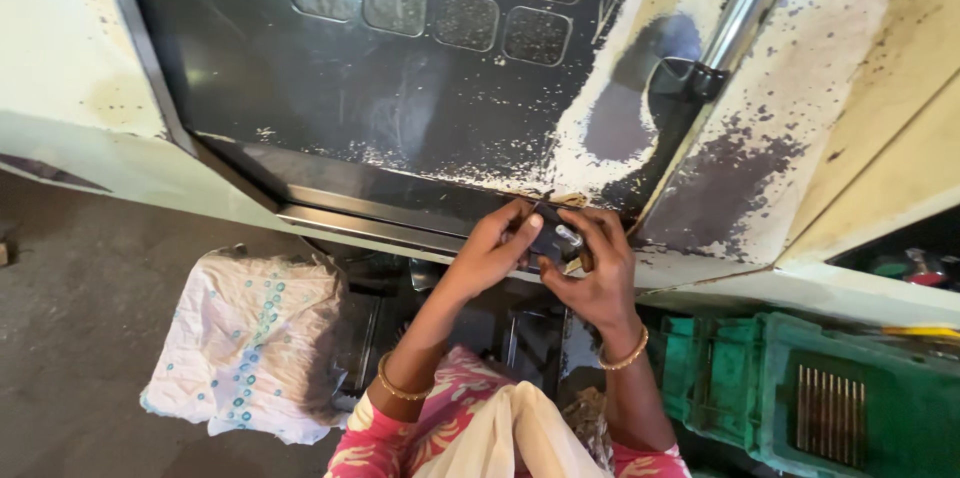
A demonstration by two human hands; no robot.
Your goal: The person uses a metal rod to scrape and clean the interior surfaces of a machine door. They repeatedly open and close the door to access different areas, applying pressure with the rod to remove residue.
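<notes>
My left hand (492, 250) and my right hand (598, 268) meet at the bottom edge of a big dark metal panel (400, 108) whose paint is flaking. Between the fingers of both hands sits a small dark block with a short silvery pin (556, 235). Both hands grip it, thumbs on top. A thin yellowish strip pokes out under my right fingers. Gold bangles circle both wrists, and pink patterned sleeves show at the frame's bottom.
A metal bar (745, 3) runs up from a dark bracket (685, 78) at the upper right. A white dotted cloth (250, 343) lies on the grey floor at left. A green plastic crate (830, 398) stands at lower right. Cream painted frame parts surround the panel.
</notes>
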